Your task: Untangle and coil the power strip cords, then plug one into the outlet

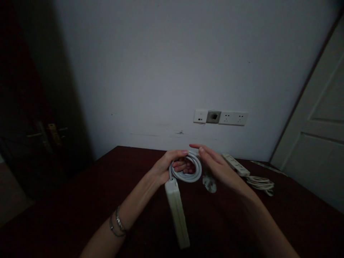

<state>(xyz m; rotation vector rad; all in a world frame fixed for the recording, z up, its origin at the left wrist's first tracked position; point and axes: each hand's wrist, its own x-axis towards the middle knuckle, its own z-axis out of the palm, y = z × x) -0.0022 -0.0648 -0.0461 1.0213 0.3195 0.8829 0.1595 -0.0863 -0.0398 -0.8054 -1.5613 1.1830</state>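
Observation:
My left hand (168, 165) is closed round a coil of white cable (188, 172) held above a dark red table (80, 200). A long white power strip (177, 211) hangs from that coil toward me. My right hand (215, 163) pinches the coil's far side with thumb and fingers. The cable's plug (209, 183) dangles just below my right hand. A bracelet sits on my left wrist.
A second white power strip (235, 165) with its bundled cable (260, 183) lies on the table to the right. Wall sockets (220, 117) are set in the white wall behind. A white door (317, 136) stands at right, a dark door (40, 136) at left.

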